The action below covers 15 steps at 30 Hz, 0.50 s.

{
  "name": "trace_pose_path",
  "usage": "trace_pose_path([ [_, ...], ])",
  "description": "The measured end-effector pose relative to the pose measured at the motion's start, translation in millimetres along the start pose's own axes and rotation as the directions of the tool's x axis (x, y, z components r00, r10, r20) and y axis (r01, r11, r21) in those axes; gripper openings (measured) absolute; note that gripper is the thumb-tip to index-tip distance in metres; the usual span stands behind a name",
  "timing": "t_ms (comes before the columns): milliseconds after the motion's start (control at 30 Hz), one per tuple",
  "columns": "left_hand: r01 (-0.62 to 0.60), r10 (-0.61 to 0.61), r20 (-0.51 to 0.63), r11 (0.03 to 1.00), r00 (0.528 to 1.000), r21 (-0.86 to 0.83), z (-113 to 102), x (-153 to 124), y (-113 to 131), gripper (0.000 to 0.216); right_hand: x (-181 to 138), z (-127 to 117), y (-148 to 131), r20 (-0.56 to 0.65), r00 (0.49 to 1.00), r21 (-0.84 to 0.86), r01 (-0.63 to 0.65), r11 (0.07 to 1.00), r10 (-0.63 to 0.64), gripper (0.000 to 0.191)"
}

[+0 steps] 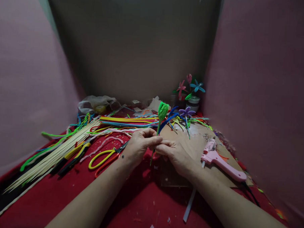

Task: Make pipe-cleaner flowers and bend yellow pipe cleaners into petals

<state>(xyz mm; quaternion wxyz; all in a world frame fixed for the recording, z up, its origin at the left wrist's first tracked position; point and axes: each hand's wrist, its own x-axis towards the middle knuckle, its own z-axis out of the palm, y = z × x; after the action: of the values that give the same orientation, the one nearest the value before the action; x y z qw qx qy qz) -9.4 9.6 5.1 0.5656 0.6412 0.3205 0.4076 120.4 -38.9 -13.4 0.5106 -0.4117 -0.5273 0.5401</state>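
A green pipe-cleaner flower (163,110) stands nearly upright on a thin green stem, in front of me. My left hand (140,144) pinches the stem just below the flower head, thumb against bent fingers. From the other side, my right hand (174,154) closes its fingertips on the same stem, touching or almost touching the left thumb. The stem's lower end (151,159) sticks out beneath the fingers. Just right of the stem are blue pipe-cleaner strips (169,118); I cannot tell whether they are joined to it.
Scissors (102,160), pliers (76,154) and a bundle of pale sticks (57,153) lie left. Coloured pipe cleaners (129,120) spread behind. A pink glue gun (222,164) rests on cardboard (169,177) at right, near a purple flower (186,112) and a jar (193,103).
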Motion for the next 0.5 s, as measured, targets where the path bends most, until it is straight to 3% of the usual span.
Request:
trace_pose_path([
  [133,0.005,-0.006,0.014,1.0,1.0,0.02,-0.8,-1.1,3.8,0.025,2.0,-1.1,4.3,0.016,0.998,-0.041,-0.06,0.997,0.06,0.022],
  [267,0.052,-0.051,0.06,0.999,0.997,-0.011,-2.3,-1.1,5.4,0.027,3.6,-3.6,8.6,0.126,0.987,0.031,-0.108,0.994,0.103,0.03],
  [500,0.207,-0.165,0.257,0.968,0.952,-0.144,-5.8,0.1,1.2,0.028,0.0,-4.7,5.7,0.272,0.952,0.087,-0.169,0.982,0.139,0.034],
])
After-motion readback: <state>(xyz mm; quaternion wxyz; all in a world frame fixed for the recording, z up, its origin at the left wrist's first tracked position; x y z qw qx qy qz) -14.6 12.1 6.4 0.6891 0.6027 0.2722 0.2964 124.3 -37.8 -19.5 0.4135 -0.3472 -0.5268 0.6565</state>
